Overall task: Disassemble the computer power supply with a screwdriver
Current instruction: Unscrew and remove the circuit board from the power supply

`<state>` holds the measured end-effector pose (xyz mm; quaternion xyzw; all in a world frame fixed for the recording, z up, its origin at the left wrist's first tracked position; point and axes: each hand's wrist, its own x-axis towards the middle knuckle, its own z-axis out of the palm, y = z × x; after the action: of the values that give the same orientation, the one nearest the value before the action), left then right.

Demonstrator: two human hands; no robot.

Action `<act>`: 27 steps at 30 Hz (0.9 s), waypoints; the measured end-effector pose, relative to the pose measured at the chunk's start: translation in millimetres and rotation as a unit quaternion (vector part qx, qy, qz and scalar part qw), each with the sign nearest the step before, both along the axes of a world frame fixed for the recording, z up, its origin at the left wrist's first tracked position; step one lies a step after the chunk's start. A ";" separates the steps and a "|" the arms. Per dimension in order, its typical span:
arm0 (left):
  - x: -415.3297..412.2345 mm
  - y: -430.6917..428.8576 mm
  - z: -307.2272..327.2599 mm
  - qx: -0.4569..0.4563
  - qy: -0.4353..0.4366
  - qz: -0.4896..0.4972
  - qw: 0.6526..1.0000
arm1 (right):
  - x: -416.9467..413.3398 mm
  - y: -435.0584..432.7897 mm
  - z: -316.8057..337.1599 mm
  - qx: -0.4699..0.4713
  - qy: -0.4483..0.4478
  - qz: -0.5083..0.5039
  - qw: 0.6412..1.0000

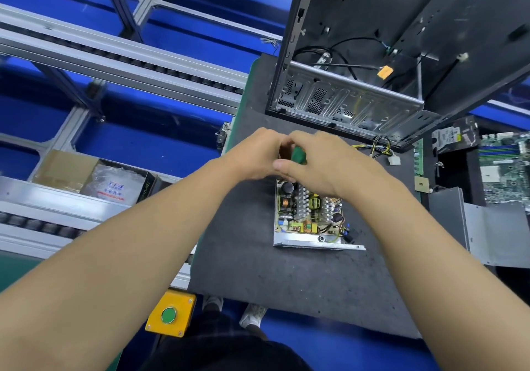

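Green plastic is all that shows of the green-handled screwdriver [298, 155], its handle caught where two bare hands meet. The right hand [324, 164] has its fingers curled down round the handle, with the thumb stretched out flat toward the person. The left hand [258, 155] bends its fingers in against the same handle, but I cannot tell whether they grip it or only steady it. Shaft and tip are hidden under the fingers.

Just below the fingers, on the person's side, lies the opened power supply [308, 215], a silver sheet-metal tray with its tan circuit board, coils and finned heat sinks bared upward, lid already off. The handle stands over the tray's far edge, so the step is probably a screw there. Using both hands would add downward pressure and keep the tip from slipping. The unit rests on a dark grey foam mat [258, 270], which should stop it sliding.

Beyond the fingers stands a stripped black computer case [372, 55], and yellow-and-black cables [381, 145] trail just past the right knuckles.
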<state>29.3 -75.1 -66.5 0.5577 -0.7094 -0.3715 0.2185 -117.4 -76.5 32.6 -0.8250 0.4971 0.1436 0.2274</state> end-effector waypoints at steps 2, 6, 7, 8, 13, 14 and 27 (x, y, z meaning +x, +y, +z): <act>-5.0 -0.2 -1.4 0.020 0.001 -0.004 1.000 | 0.6 3.3 -3.6 -0.025 -0.003 -0.074 0.997; -6.3 5.2 -0.3 0.031 0.041 -0.003 0.999 | 5.1 5.3 -10.2 -0.034 -0.037 -0.099 0.994; -3.7 6.0 0.8 0.043 0.043 -0.009 0.998 | 5.7 5.7 -11.0 -0.027 -0.044 -0.080 0.995; -0.5 5.9 2.4 0.053 0.041 -0.015 0.998 | 6.1 6.0 -10.7 -0.021 -0.047 -0.061 0.997; 6.7 -0.5 3.3 0.035 -0.013 -0.003 0.999 | 10.8 3.7 -0.5 0.007 -0.001 0.005 1.000; 5.6 -0.7 3.7 0.022 -0.022 0.001 1.000 | 10.4 1.6 0.7 0.020 0.002 0.007 1.000; 10.5 -5.1 -2.7 0.052 0.013 -0.027 0.998 | 7.9 -2.1 -3.7 -0.037 -0.017 -0.015 0.999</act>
<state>39.8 -80.1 -69.2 0.5443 -0.7011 -0.4205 0.1882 -109.5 -78.6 28.9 -0.8275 0.5107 0.1072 0.2072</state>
